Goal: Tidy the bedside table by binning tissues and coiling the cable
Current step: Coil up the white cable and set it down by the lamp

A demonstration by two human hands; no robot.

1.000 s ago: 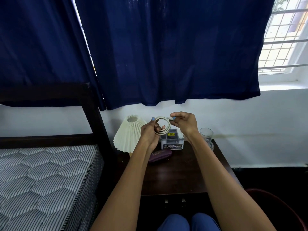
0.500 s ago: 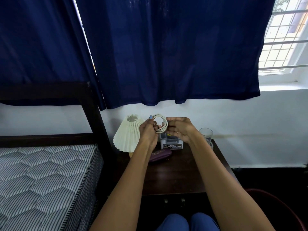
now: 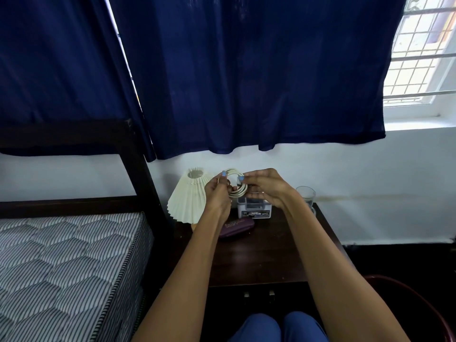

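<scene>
I've got both hands up in front of me above the back of the worktop [image 3: 259,255], w/ the cable [image 3: 235,186] between them. It's white, wound into a small coil of several loops, held in the air, not touching the worktop. Left hand [image 3: 218,193] has fingers curled round the left side of the coil, thumb up by the top of the loops. Right hand [image 3: 265,187] pinches the coil's right side, thumb tip on the loops, other fingers bent behind. Can't tell where the cable's ends or plugs sit.

Under the hands, on the worktop: a small white box [image 3: 254,211] w/ a printed label on its front, at the back edge. Just in front and left of it lies a dark purple case [image 3: 237,227], partly hidden by my left forearm. A cream pleated lamp [image 3: 190,196] stands at the back left corner, near the left hand. A clear glass [image 3: 306,197] stands at the back right, close behind my right wrist.

Left of the worktop: a dark bed frame and a striped mattress [image 3: 66,262]. Dark blue curtains [image 3: 234,70] hang over the wall behind. A dark red bin [image 3: 424,304] rim shows bottom right, beside the worktop. No tissues that I can make out.
</scene>
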